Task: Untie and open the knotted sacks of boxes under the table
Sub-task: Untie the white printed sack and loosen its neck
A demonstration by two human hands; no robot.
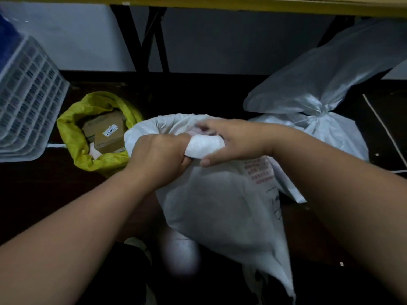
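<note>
Both hands meet at the centre of the view on the rolled rim of the white sack [220, 208]. The left hand [160, 154] is curled into a fist around a fold of that rim, and the right hand [229, 139], just at its three o'clock, clamps the same thick roll of cloth between thumb below and fingers above. The mouth of this sack already gapes behind the knuckles, with something pale and pinkish just visible inside, so its knot looks undone and what remains here seems to be turning the rim down; I judge this sack nearly finished. At about ten o'clock from the hands, touching the white sack's side, the yellow sack [74, 137] stands fully open with its rim folded back and labelled cardboard boxes [108, 134] showing inside: that one is done. At about two o'clock, close behind the right wrist, a second white sack [326, 128] has its neck cinched tight with a tie [317, 114], its loose top flopping up toward the table edge [242, 4]; it is not yet untied. A white plastic crate [28, 102] sits at nine o'clock.
</note>
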